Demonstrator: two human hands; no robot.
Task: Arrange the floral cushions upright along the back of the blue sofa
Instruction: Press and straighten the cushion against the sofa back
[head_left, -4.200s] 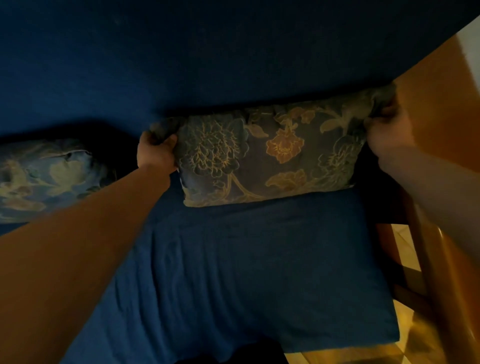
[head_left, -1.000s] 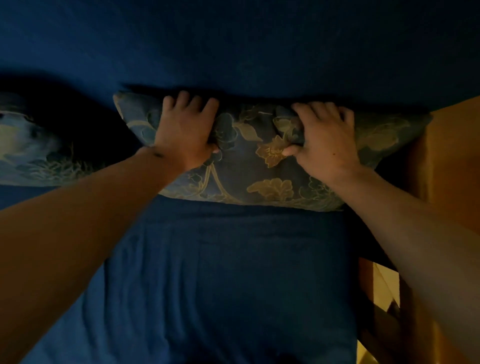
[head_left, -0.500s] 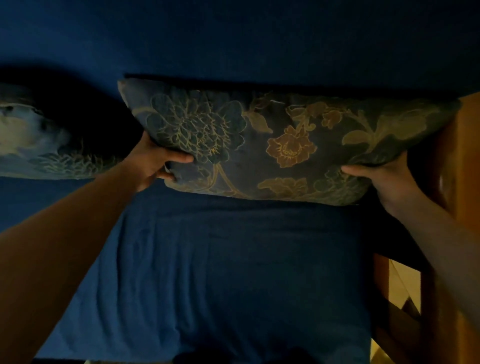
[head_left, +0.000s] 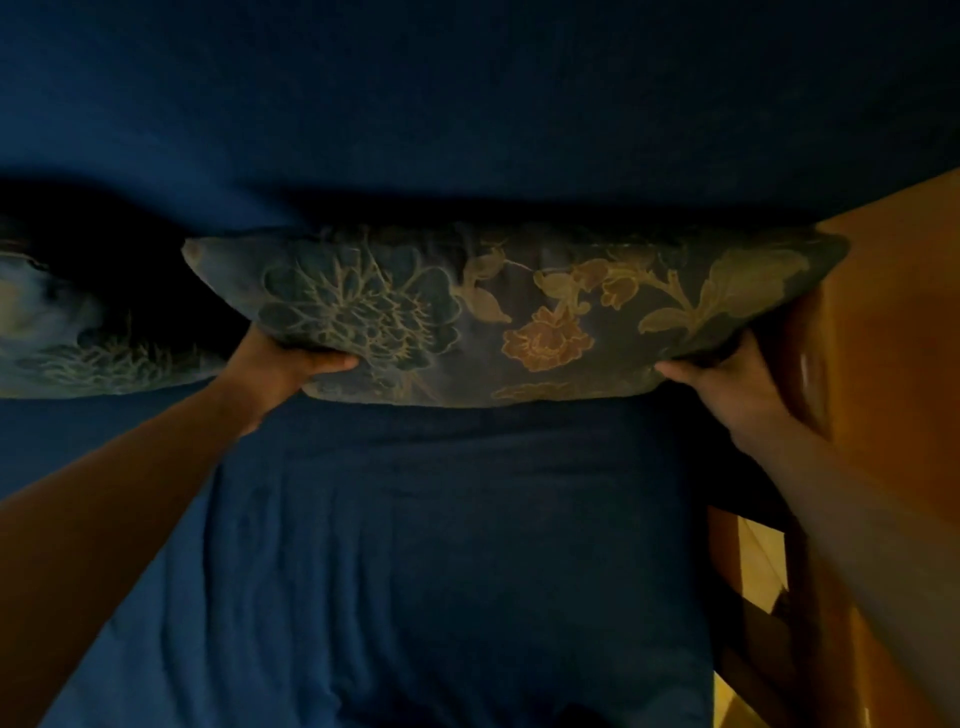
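Note:
A dark floral cushion (head_left: 498, 317) leans against the blue sofa back (head_left: 467, 114), with its lower edge near the seat (head_left: 441, 571). My left hand (head_left: 283, 364) grips its lower left part, thumb on the front. At the lower right corner my right hand (head_left: 727, 374) holds it the same way, fingers hidden behind. A second floral cushion (head_left: 78, 338) lies at the far left, partly in shadow and cut off by the frame edge.
A wooden armrest (head_left: 893, 338) bounds the sofa on the right, touching the held cushion's right tip. Pale tiled floor (head_left: 753, 566) shows below it. The blue seat cover is wrinkled.
One second ago both hands pressed on the cushion's top edge. They then shifted to its lower corners, and the cushion now stands higher against the back.

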